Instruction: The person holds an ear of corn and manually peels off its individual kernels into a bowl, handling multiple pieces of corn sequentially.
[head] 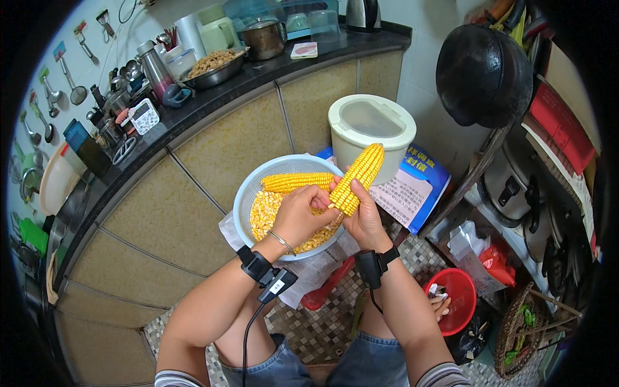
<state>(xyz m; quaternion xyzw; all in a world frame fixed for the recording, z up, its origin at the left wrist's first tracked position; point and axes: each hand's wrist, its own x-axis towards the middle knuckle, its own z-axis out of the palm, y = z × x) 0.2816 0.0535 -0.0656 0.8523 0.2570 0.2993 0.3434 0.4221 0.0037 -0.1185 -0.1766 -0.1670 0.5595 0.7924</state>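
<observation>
My right hand (366,223) grips a yellow ear of corn (360,176), tilted with its narrow tip up and to the right. At the ear's lower end, the thumb of my left hand (301,209) meets the kernels, its other fingers curled. Whether a kernel sits between those fingers is hidden. Beneath both hands is a pale blue plastic colander (242,232) with loose corn kernels (263,213) in it. A second ear of corn (295,182) lies across the far side of the colander, on the kernels.
Newspaper (295,290) and a red plastic stool (323,290) show under the colander. Behind stands a lidded white bucket (338,145). A red bucket (462,309) and a wicker basket (505,348) stand right, below a hanging wok (483,75). A black counter (271,72) curves along the left.
</observation>
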